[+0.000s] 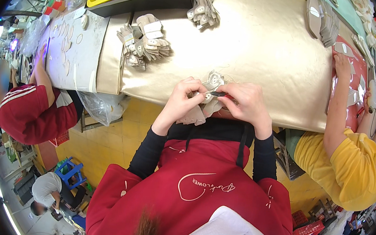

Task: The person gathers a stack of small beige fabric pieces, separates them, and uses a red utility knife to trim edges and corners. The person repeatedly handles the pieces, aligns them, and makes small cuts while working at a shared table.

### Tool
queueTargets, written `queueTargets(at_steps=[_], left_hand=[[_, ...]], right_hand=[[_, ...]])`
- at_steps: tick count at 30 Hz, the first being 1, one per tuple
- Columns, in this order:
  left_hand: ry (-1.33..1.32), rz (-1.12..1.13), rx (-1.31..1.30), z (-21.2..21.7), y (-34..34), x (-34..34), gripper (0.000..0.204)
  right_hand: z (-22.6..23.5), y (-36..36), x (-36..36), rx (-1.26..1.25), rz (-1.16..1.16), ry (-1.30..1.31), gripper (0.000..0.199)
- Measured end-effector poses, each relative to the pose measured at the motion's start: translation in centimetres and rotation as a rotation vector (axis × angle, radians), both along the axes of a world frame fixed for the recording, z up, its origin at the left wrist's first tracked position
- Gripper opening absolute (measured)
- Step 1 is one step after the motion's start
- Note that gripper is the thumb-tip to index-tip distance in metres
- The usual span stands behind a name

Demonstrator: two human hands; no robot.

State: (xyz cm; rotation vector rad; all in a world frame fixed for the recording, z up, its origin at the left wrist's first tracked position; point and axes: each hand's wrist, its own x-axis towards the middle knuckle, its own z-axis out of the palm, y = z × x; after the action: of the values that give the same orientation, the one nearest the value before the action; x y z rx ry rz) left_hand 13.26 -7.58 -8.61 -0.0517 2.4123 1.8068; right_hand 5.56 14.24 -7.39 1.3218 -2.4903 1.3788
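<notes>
Near the table's front edge, my left hand pinches a small beige-grey cut piece, which hangs below its fingers. My right hand closes on a small tool with a dark pointed tip and a bit of red at the grip; its exact kind does not show. The tip points left and meets the work at my left fingertips. Just beyond the fingers, a pale grey cluster of pieces lies on the table. What my right palm covers is hidden.
The table has a shiny gold cover. Bundles of beige pieces stand at left, another bundle farther back. A black tray holds a yellow tray. Co-workers in red and yellow sit at either side.
</notes>
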Motion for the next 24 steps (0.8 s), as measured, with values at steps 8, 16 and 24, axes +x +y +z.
queueTargets(at_steps=[8, 16, 24], left_hand=[[0.042, -0.025, -0.029, 0.7, -0.1, 0.1, 0.011], [-0.048, 0.010, 0.217, -0.3, -0.8, 0.8, 0.019], [-0.144, -0.008, -0.052, 0.9, -1.2, 0.8, 0.019]], right_hand=[[-0.5, -0.1, 0.8, -0.064, -0.205, -0.124, 0.021], [0.5, 0.6, 1.4, -0.092, -0.130, -0.172, 0.028], [0.1, 0.4, 1.2, -0.012, -0.289, -0.174, 0.038]])
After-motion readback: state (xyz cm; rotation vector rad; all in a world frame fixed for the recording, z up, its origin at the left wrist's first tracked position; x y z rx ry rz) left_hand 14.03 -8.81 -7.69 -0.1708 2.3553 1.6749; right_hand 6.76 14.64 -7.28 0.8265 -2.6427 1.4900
